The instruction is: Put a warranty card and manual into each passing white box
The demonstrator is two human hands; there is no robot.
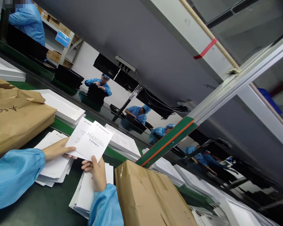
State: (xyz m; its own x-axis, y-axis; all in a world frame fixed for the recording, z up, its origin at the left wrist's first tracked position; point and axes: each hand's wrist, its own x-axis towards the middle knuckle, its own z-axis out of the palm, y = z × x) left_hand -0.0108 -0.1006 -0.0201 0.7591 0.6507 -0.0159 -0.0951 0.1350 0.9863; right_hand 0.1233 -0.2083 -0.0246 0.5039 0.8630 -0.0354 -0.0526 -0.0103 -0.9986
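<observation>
My left hand (pixel 61 148) pinches the lower left of a white printed card (pixel 78 131), partly covered by a second sheet. That second sheet is a white manual (pixel 99 138) with "MANUAL" in grey letters, and my right hand (pixel 96 171) grips its lower edge between thumb and fingers. The two overlap, held above the table. Beneath my left hand lies a stack of white booklets (pixel 53 169). Another white stack (pixel 81 194) lies under my right hand, partly hidden by the hand and blue sleeve.
A brown paper package (pixel 19 116) stands at left, another (pixel 151 194) at right. White box trays (pixel 61 108) line the conveyor behind. A green and white post (pixel 167 141) slants across the right. Several people in blue work beyond, among them one person (pixel 136 114).
</observation>
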